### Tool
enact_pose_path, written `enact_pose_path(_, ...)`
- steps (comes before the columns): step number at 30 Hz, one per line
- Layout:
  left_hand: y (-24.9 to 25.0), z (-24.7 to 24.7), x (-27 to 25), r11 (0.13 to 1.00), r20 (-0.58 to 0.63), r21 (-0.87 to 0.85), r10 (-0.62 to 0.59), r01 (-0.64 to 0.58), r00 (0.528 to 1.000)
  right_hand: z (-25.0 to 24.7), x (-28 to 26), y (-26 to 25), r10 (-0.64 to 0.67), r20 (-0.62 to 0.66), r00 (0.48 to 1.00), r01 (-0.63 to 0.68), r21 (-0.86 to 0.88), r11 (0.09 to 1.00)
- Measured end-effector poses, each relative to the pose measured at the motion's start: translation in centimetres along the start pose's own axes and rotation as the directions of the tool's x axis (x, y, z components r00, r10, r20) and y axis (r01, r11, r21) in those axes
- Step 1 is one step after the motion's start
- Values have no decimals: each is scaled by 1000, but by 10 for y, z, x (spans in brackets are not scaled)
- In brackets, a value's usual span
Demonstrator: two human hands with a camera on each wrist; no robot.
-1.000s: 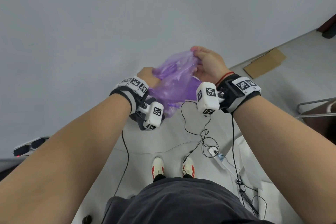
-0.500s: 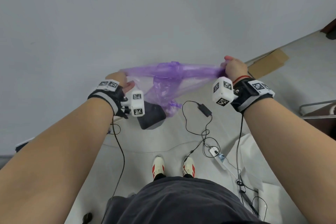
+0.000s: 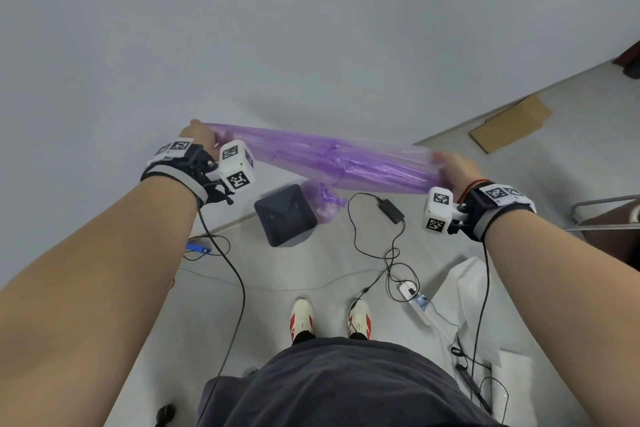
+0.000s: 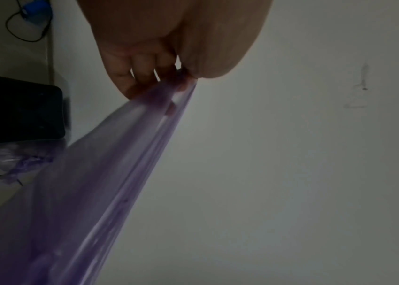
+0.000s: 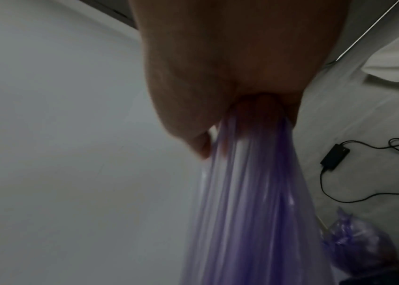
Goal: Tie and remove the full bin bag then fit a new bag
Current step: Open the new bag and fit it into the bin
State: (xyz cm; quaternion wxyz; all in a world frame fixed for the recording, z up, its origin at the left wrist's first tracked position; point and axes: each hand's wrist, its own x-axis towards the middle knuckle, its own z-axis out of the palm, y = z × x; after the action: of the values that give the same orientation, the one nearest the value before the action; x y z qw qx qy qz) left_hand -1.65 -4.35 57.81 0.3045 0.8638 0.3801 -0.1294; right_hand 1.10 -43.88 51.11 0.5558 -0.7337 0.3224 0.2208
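Note:
A new purple bin bag (image 3: 332,158) is stretched out flat and long between my two hands at chest height. My left hand (image 3: 199,135) pinches one end (image 4: 181,81); my right hand (image 3: 450,168) grips the other end bunched in its fingers (image 5: 254,115). Below on the floor stands the small dark square bin (image 3: 285,215), with no bag in it. The tied full purple bag (image 3: 323,203) lies on the floor right beside the bin, also seen in the right wrist view (image 5: 357,243).
A black power adapter (image 3: 391,210) and looping cables (image 3: 391,263) lie on the floor right of the bin. A white sheet (image 3: 467,291) is at the right, a flat cardboard piece (image 3: 509,123) by the wall, a metal frame (image 3: 602,215) far right. My shoes (image 3: 329,321) stand behind the bin.
My hands have pulled apart, left going left and right going right. The crumpled purple bag has been drawn out into a long taut strip, uncovering the bin below.

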Motion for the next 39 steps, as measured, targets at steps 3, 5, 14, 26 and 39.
enact_pose_path(3,7,3,-1,995,53,-103,15,-9,998,7,-15,0,-35,328,944,40,-9,999)
enact_pose_path(5,17,6,-11,950,148,-312,32,16,988,12,-14,2,-57,421,905,224,-359,906)
enact_pose_path(14,-2,32,-2,861,259,351,290,-369,921,-8,24,18,-27,-307,951,-33,-187,982)
enact_pose_path(26,120,22,-59,691,-320,-353,544,-631,775,89,-95,-145,-843,-139,520,854,53,518)
enact_pose_path(39,25,104,-10,999,401,32,5,-19,916,98,-2,-12,-304,276,912,397,-406,823)
